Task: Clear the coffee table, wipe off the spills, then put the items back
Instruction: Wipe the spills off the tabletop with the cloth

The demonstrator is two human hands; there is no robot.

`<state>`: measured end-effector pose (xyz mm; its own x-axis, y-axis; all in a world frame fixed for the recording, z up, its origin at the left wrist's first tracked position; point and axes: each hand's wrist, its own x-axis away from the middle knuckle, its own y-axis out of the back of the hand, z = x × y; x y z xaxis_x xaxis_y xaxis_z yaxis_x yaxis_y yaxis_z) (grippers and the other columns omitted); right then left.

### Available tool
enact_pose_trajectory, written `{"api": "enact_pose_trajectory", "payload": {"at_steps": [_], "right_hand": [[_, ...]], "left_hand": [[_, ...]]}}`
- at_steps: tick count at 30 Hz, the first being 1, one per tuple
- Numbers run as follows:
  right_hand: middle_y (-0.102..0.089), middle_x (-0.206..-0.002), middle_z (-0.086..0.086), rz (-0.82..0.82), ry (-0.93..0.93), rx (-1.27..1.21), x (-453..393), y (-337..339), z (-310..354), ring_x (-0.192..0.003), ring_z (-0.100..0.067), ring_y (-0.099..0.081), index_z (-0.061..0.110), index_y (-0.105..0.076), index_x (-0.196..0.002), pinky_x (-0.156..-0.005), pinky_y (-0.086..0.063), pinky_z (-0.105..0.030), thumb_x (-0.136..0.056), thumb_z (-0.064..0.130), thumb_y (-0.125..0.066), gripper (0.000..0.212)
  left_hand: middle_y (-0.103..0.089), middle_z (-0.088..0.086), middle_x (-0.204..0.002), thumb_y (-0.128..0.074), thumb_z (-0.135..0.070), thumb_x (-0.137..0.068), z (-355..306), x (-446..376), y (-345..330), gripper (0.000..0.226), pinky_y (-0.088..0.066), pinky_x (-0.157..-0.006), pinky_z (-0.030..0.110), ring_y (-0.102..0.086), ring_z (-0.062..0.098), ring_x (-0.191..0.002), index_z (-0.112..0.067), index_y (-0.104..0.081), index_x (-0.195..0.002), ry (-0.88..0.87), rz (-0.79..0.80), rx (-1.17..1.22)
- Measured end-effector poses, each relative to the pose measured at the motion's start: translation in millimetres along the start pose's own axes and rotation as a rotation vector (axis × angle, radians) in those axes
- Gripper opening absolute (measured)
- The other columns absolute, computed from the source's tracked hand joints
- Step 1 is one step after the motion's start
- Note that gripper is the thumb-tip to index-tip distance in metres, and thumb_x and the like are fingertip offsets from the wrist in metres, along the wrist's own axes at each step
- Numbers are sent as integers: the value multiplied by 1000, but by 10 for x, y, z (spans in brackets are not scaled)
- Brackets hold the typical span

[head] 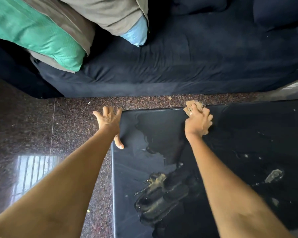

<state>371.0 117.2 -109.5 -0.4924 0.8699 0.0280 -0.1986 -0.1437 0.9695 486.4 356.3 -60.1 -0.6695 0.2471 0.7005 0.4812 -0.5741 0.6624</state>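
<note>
Two bare arms reach forward in the head view over a dark glossy coffee table (248,134), whose black top reflects the room and carries wet smears. A broad, thin wet patch (155,134) spreads across the far left part of the top, and a muddy brownish spill (160,194) lies nearer the camera, with small droplets and a pale smudge (273,176) scattered to the right. The table stands on a speckled reddish-brown stone floor (41,134), polished enough to mirror a barred window at the lower left. Beyond the table's far edge runs a dark navy sofa (179,66), its cover creased. On its left end lie a green cushion (33,31), a grey-brown cushion (110,12) and a light blue one (136,35) tucked beneath.

The left hand (110,122) is spread wide at the table's far left corner, fingers splayed over the edge above the floor and the thumb resting on the tabletop. The right hand (198,122) is curled round a tan cloth (193,105), pressing it onto the top right at the far edge; part of the cloth sticks out beyond the fingers. The cloth lies well to the right of the left hand, with the wet patch between the two hands and the muddy spill nearer the camera.
</note>
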Motion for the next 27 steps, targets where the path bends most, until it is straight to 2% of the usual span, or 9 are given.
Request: {"api": "enact_pose_trajectory", "payload": {"at_steps": [3, 7, 10, 12, 14, 17, 22, 24, 27], "right_hand": [[-46, -117, -12, 30, -27, -113, 483, -57, 621, -101, -34, -46, 19, -54, -120, -78, -49, -48, -76, 11, -62, 45], [-56, -104, -3, 117, 618, -130, 1304, -249, 1135, -84, -25, -50, 32, -64, -111, -63, -43, -34, -66, 9, -72, 51], [-57, -104, -3, 131, 840, -118, 1078, -208, 968, -83, -26, -52, 32, -62, -118, -65, -45, -35, -69, 4, -67, 57], [-57, -100, -5, 118, 737, -46, 746, -112, 605, -82, -28, -52, 30, -63, -116, -63, -49, -37, -76, 2, -59, 49], [-56, -100, -12, 16, 429, -43, 262, -16, 130, -84, -35, -54, 19, -65, -109, -62, -53, -43, -79, 6, -53, 34], [-48, -118, -17, -33, 142, 30, -313, 170, -412, -101, -39, -45, 24, -58, -121, -79, -46, -45, -85, 5, -48, 42], [-43, -123, -16, -18, -136, -93, -206, 136, -157, -109, -37, -42, 15, -55, -122, -83, -44, -47, -83, 7, -54, 40], [-46, -119, -12, 13, -11, -136, 244, 62, 122, -104, -34, -45, 14, -57, -119, -75, -46, -45, -80, 5, -58, 40], [-56, -106, -6, 62, 408, -194, 733, 6, 399, -88, -29, -52, 24, -64, -112, -64, -46, -39, -69, -3, -70, 51]], "left_hand": [[-16, 14, -147, -84, -65, -34, 14, -24, -4, 150, -23, -110, 60, -15, 35, -138, -21, 6, -147, 0, 10, 23], [-20, 13, -146, -83, -66, -31, -5, -16, -17, 145, -26, -109, 58, -20, 34, -136, -22, -4, -145, 36, -2, 25], [-16, 15, -148, -82, -68, -33, -10, 6, -17, 148, -23, -109, 60, -16, 35, -138, -19, -1, -147, 96, 25, 31], [-17, 16, -147, -82, -68, -33, -18, 21, -18, 149, -23, -110, 59, -16, 35, -138, -16, -2, -146, 144, 42, 39], [-19, 17, -146, -82, -68, -32, -39, 14, 1, 150, -23, -110, 59, -16, 35, -138, -13, -2, -146, 180, 54, 31], [-21, 18, -143, -83, -66, -35, -98, 6, -2, 145, -24, -109, 59, -17, 35, -137, -10, -5, -144, 181, 64, 8], [-22, 17, -144, -84, -57, -49, -173, 33, 13, 128, -27, -109, 57, -18, 34, -136, -9, -10, -141, 236, 47, 15], [-22, 16, -143, -86, -58, -40, -241, 68, 23, 137, -29, -109, 55, -19, 33, -135, -8, -8, -141, 292, 80, -21], [-24, 16, -144, -87, -55, -45, -354, 105, 46, 134, -28, -110, 55, -20, 33, -134, -7, -8, -142, 321, 83, -54]]}}
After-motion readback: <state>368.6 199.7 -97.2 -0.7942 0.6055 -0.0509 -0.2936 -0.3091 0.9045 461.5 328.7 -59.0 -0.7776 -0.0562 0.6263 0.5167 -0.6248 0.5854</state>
